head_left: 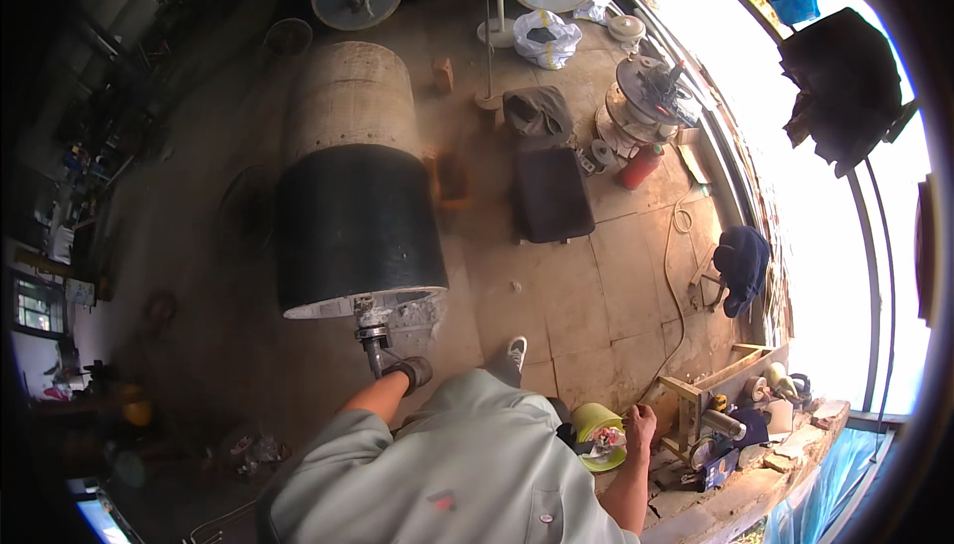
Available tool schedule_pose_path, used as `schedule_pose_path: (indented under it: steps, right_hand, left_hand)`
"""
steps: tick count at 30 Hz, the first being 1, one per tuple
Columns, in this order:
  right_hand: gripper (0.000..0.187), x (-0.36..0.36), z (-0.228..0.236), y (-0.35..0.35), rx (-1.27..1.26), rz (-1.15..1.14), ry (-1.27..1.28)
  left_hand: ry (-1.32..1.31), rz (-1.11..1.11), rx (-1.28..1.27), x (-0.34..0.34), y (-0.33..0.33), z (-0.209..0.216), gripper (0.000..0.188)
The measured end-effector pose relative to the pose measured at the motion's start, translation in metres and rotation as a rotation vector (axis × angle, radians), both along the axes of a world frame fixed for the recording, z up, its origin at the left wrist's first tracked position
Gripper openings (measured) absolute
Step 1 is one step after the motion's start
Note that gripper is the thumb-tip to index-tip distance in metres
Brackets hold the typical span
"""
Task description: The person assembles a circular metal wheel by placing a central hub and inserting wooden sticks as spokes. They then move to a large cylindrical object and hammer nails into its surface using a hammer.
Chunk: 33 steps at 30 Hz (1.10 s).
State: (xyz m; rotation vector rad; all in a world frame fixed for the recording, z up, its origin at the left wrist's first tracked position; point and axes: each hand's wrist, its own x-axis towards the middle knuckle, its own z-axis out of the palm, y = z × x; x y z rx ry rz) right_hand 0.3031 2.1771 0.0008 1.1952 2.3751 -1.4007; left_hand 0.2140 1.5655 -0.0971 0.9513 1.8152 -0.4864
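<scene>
A large drum (360, 226), black at the near part and pale at the far part, lies on its side in front of me. A metal shaft (371, 333) sticks out of its near end and bends down like a crank. My left hand (412, 372), in a dark glove, is closed at the crank's handle, with its fingers partly hidden. On my right, my bare right hand (641, 425) has curled fingers beside the rim of a yellow-green bucket (594, 419). The bucket is tilted and holds crumpled white and reddish bits. What the right fingers hold, if anything, is too small to tell.
A dark padded stool (554, 196) stands beyond the drum's right side. A red bottle (641, 166) and a large spool (636, 112) stand farther back. A hose (672, 315) runs across the floor. A wooden frame (686, 405) and a cluttered ledge (785, 460) lie at right.
</scene>
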Motion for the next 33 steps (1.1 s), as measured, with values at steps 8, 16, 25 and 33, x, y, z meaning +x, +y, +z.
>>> schedule_pose_path:
  steps: [8, 16, 25, 33]
  right_hand:
    - [0.024, -0.163, -0.029, 0.051, -0.144, 0.293, -0.389]
    - [0.037, -0.411, -0.074, 0.161, 0.185, 0.834, -0.537]
    - [0.025, -0.798, -0.053, 0.065, 0.619, 1.355, -0.050]
    - [0.023, -0.812, 0.042, -0.177, 0.435, 1.441, 0.073]
  left_hand:
    - [0.067, 1.513, 0.677, -0.179, 0.138, 0.121, 0.035]
    - [0.211, 1.551, 0.067, -0.119, 0.158, 0.035, 0.037]
    - [0.070, 1.888, 0.248, -0.064, 0.292, 0.067, 0.015]
    - [0.577, 1.668, 0.361, -0.138, 0.287, 0.050, 0.014]
